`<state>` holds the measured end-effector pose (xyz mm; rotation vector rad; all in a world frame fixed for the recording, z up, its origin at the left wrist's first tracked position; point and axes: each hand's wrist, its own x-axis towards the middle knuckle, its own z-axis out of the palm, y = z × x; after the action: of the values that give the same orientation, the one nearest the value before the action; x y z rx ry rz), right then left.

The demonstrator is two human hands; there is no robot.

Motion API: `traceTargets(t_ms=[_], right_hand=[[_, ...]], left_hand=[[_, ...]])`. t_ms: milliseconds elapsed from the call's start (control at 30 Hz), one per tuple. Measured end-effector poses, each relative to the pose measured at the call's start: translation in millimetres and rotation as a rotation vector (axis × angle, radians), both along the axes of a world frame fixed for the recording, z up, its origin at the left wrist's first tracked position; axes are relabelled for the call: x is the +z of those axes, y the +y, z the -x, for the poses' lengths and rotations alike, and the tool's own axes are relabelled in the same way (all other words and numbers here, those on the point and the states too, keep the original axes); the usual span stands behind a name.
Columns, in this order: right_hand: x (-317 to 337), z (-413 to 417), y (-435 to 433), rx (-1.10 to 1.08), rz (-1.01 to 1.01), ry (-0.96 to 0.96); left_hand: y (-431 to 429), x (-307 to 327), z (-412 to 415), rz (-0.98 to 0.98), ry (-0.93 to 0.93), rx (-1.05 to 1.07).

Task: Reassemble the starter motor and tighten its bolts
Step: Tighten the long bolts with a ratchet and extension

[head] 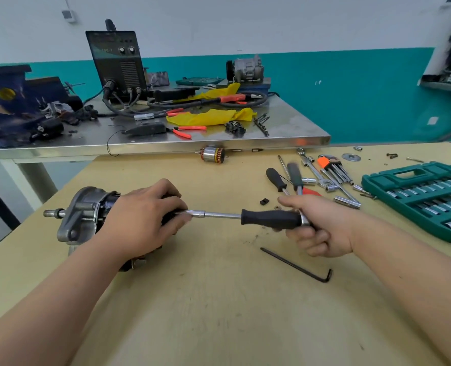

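The bench (219, 299) is pale yellow-brown. The starter motor (83, 210) is silver-grey with a black body. The driver (269, 219) has a black handle and a shiny silver shaft. The tool case (372, 180) is dark green. The bent key (293, 264) is black. The cloth (211, 116) is bright yellow.

A workshop: a welding machine (119, 64) on a steel bench (166, 143), a socket set (425, 196) (green case), scattered hand tools.

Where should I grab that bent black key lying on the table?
Pinch the hex key by the middle of its long straight arm, coming down from above. It lies flat on the table with bare wood on both sides, so your fingers fit; the bent end is probably too short.
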<state>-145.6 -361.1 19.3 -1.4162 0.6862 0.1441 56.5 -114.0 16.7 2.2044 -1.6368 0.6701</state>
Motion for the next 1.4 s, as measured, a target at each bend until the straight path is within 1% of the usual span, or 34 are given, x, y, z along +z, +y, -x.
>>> traceTargets(t_ms=[33, 67, 133, 200, 233, 267, 300, 333, 400, 433, 467, 500, 533, 600, 633, 667, 700, 767, 800, 833, 867, 900, 967, 1000, 1033, 1067, 1133, 1167, 1200, 1233, 1267, 1333, 1367, 1400], right_hand=[[-0.1, 0.1, -0.7, -0.009, -0.063, 0.035], [-1.2, -1.3, -0.1, -0.003, 0.036, 0.04], [-7.3, -1.6, 1.5, 0.028, 0.547, -0.041], [-9.1, 5.5, 3.2, 0.081, 1.264, -0.276], [-10.2, 7.5, 0.9, 0.141, 1.52, -0.391], [-13.7, 7.4, -4.5, 0.17, 1.621, -0.447], [-11.6, 8.2, -4.4, 0.169, 1.484, -0.424], [-7.4, 6.8, -2.7, 0.097, 1.149, -0.326], [-5.1, -0.7, -2.7, -0.019, 0.26, -0.086], [-2.5, -0.9, -1.5, -0.053, 0.085, -0.015], [-2.7, -0.5, -0.8, -0.069, 0.077, 0.009], [-6.4, -0.6, -2.0, -0.058, 0.237, -0.018], [-10.9, -0.3, -4.7, -0.047, 0.529, -0.105], [-8.9, 8.7, -4.1, 0.045, 1.321, -0.276], [-11.8, 8.6, -5.4, 0.099, 1.518, -0.352], [-15.4, 7.1, -8.0, 0.108, 1.521, -0.382], [-13.1, 6.2, -7.1, 0.094, 1.277, -0.337], [-7.2, -0.8, -2.4, 0.019, 0.435, -0.158], [-5.9, -4.9, -1.2, -0.02, 0.189, -0.047], [-5.0, -6.2, -1.1, -0.028, 0.14, -0.021], [-7.2, -5.0, -0.8, -0.019, 0.287, -0.055], [-12.1, -4.0, -2.0, 0.002, 0.587, -0.163], [-12.3, 6.9, -3.0, 0.079, 1.398, -0.392], [-13.6, 7.3, -4.4, 0.136, 1.585, -0.477], [-16.7, 5.7, -6.8, 0.153, 1.568, -0.483], [-14.9, 4.3, -6.1, 0.136, 1.293, -0.417], [-10.3, -0.5, -0.4, 0.033, 0.448, -0.212], [-9.6, -2.1, -0.4, 0.009, 0.176, -0.09], [-8.6, -2.5, 0.9, -0.022, 0.091, -0.032], [-9.7, -2.3, 1.6, -0.032, 0.154, -0.046], [-13.6, -2.0, 0.6, -0.031, 0.351, -0.113], [-16.1, 3.5, -3.6, 0.034, 1.048, -0.301], [-13.1, 4.8, -5.8, 0.129, 1.294, -0.324], [-14.1, 3.9, -7.2, 0.172, 1.395, -0.317]], left_hand=[[0.0, -0.5, 0.5, -0.014, -0.004, 0.006], [0.3, -0.7, 0.3, -0.017, -0.008, 0.012], [1.9, 0.0, 0.0, -0.005, -0.022, 0.023], [2.1, 1.0, 1.1, -0.013, -0.024, 0.03], [1.5, 1.2, 1.8, -0.018, -0.019, 0.031], [0.2, 1.2, 2.5, -0.025, -0.016, 0.029], [-1.6, 1.5, 3.5, -0.035, -0.011, 0.028], [-3.0, 1.8, 4.0, -0.046, -0.003, 0.029], [-4.3, 2.5, 3.0, -0.071, 0.008, 0.024], [-4.7, 2.4, 2.6, -0.085, 0.007, 0.02], [-5.5, 1.7, 2.3, -0.096, 0.005, 0.017], [-6.3, 1.4, 1.4, -0.098, -0.003, 0.019], [-6.8, 1.4, 0.8, -0.09, -0.016, 0.02], [-5.9, 1.7, 1.9, -0.074, -0.024, 0.02], [-4.5, 2.3, 2.2, -0.068, -0.021, 0.019], [-2.8, 3.7, 2.3, -0.06, -0.014, 0.02], [-1.1, 4.6, 2.7, -0.057, -0.002, 0.027], [1.1, 5.1, 2.1, -0.068, 0.016, 0.05], [1.2, 5.2, 2.3, -0.075, 0.016, 0.057], [1.1, 4.7, 2.8, -0.082, 0.012, 0.057], [0.8, 4.2, 2.5, -0.086, 0.003, 0.05], [0.6, 4.5, 2.2, -0.078, -0.01, 0.045], [2.0, 5.2, 3.7, -0.057, -0.016, 0.032], [2.7, 5.0, 3.6, -0.045, -0.011, 0.024], [3.5, 4.6, 3.4, -0.035, -0.001, 0.022], [3.5, 4.1, 3.5, -0.029, 0.007, 0.021], [3.1, 4.4, 3.3, -0.023, 0.022, 0.022], [3.0, 4.3, 3.2, -0.027, 0.031, 0.026], [2.5, 3.7, 2.8, -0.037, 0.036, 0.025], [1.8, 3.0, 2.2, -0.046, 0.035, 0.02], [1.9, 2.3, 1.3, -0.047, 0.03, 0.022], [2.1, 1.8, 0.3, -0.036, 0.014, 0.018], [2.2, 1.7, 0.2, -0.024, 0.004, 0.009], [2.5, 1.7, 0.6, -0.011, 0.001, 0.002]])
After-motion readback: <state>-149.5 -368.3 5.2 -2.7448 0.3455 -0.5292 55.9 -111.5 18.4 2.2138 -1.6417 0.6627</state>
